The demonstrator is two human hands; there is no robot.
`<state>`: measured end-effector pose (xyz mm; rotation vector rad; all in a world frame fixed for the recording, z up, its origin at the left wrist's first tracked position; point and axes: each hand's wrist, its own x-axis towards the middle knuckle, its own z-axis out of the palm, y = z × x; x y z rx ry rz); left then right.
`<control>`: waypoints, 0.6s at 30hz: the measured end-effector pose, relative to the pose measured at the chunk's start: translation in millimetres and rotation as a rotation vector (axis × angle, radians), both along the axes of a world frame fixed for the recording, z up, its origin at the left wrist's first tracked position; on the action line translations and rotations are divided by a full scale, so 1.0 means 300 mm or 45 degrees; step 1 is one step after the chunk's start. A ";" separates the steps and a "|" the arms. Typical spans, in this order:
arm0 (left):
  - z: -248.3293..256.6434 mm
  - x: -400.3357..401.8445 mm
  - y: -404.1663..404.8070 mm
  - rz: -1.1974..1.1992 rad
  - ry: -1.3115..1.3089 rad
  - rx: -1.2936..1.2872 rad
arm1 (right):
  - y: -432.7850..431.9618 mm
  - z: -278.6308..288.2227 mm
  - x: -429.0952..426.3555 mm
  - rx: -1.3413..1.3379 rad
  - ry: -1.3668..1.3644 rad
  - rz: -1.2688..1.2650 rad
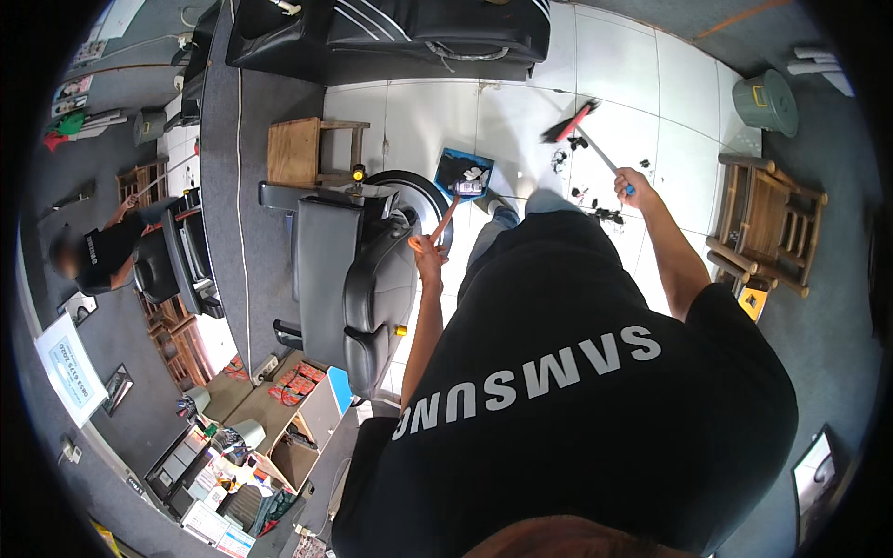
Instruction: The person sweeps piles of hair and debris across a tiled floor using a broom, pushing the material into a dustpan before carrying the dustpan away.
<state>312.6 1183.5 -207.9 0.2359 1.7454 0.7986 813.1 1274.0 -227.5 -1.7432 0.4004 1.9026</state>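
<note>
My left hand (429, 257) is closed around the orange handle of a dustpan (445, 167). The blue pan rests on the tiled floor by my foot, with dark hair clippings, white crumpled bits and a clear plastic container in it. In my right hand (631, 188) is the grey stick of a broom (571, 124), gripped near its blue end. The red broom head with dark bristles touches or hovers over the white tiles; which one, I cannot tell. Tufts of dark hair (607, 213) lie scattered between the broom head and my legs.
A black barber chair (328, 272) on a round base stands to my left, beside a wooden stool (293, 151). A black padded seat (432, 35) is ahead. Bamboo chairs (774, 223) and a lidded grey bin (764, 104) stand right. A cluttered counter (244, 411) and mirror are lower left.
</note>
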 end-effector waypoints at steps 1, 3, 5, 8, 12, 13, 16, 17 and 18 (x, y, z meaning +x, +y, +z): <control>-0.026 -0.018 0.015 -0.033 -0.018 -0.027 | 0.000 0.044 -0.023 0.029 -0.076 0.035; -0.060 -0.049 0.040 -0.029 -0.067 -0.014 | 0.016 0.138 -0.068 0.048 -0.150 0.075; -0.063 -0.071 0.055 -0.070 -0.074 0.035 | 0.064 0.243 -0.141 0.099 -0.019 0.133; -0.034 -0.081 0.062 -0.064 -0.081 0.020 | 0.159 0.231 -0.268 0.149 0.183 0.197; 0.021 -0.084 0.046 -0.032 -0.019 0.010 | 0.370 0.016 -0.582 0.406 0.657 0.374; 0.043 -0.075 0.045 -0.013 0.002 0.003 | 0.433 -0.012 -0.705 0.282 0.694 0.289; 0.082 -0.022 0.075 -0.079 0.041 0.044 | 0.585 -0.197 -0.924 0.301 0.754 0.522; 0.083 -0.004 0.088 -0.110 0.038 0.032 | 0.620 -0.250 -0.967 0.271 0.659 0.564; 0.081 0.011 0.098 -0.118 0.032 0.004 | 0.640 -0.307 -0.986 0.239 0.564 0.607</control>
